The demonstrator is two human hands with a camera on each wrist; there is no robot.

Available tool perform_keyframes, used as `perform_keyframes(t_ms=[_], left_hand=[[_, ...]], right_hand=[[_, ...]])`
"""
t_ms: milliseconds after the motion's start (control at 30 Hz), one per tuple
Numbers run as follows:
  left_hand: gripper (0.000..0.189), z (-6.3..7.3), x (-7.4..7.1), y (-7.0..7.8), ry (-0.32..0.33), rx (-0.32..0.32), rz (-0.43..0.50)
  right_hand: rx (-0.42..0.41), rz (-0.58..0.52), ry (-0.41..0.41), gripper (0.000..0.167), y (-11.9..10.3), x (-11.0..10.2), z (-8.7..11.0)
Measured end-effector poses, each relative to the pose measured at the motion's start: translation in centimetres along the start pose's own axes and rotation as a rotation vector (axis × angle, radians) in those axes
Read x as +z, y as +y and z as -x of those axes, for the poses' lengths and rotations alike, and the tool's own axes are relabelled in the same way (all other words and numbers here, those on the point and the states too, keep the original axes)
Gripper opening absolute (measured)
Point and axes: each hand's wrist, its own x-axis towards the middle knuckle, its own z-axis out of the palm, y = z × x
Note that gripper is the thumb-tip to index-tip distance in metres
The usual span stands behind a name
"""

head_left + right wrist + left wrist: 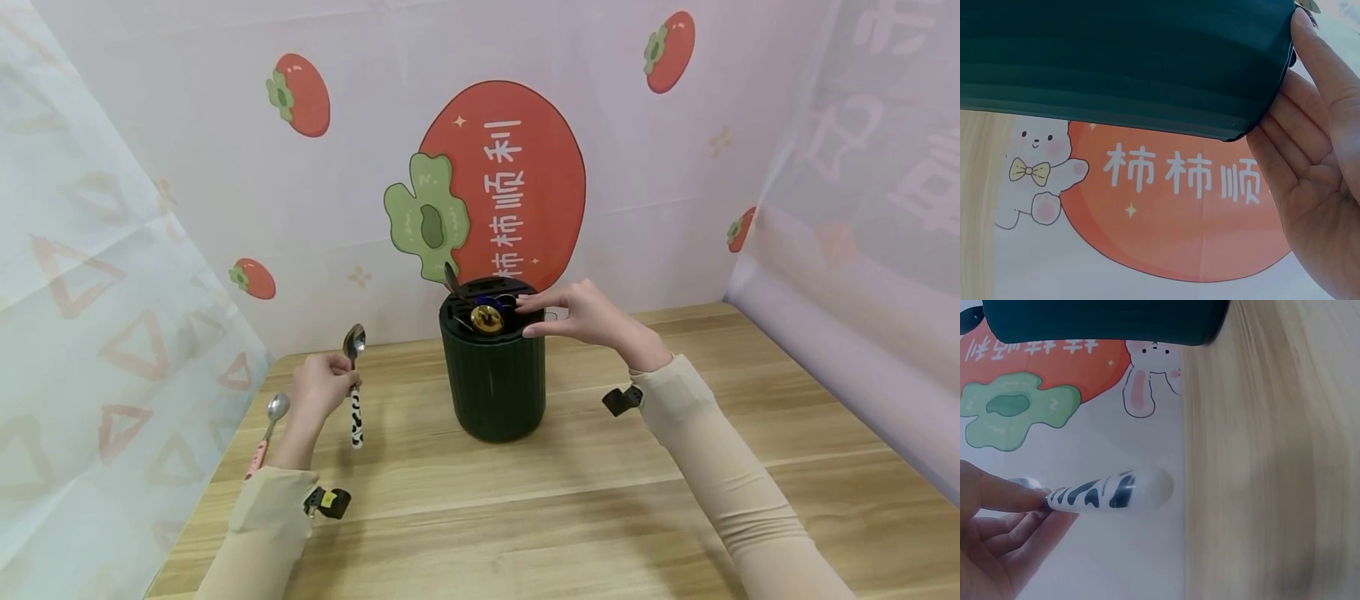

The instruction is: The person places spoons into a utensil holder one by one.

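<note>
My left hand pinches a metal spoon near the middle, between thumb and fingers. Its bowl points up, and its white handle with black patches hangs down. At the rim of a dark green ribbed utensil holder is my right hand, its fingers stretched over the top and the thumb at the near edge. Inside the holder stand a gold spoon, a dark-looking spoon and something blue. Whether the right fingertips touch any utensil is hidden.
A second spoon with a pink handle lies at the left, partly behind the left forearm. The wooden table meets a printed backdrop behind the holder, with further sheets on both sides.
</note>
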Motion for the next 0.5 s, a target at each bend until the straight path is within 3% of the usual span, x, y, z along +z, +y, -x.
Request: perform_keyframes(t_ms=[500], left_hand=[[0.008,0.6,0.0,2.6,0.022,0.047,0.107]], right_hand=[[0.004,0.011,0.000,0.038,-0.2,0.0,0.0]])
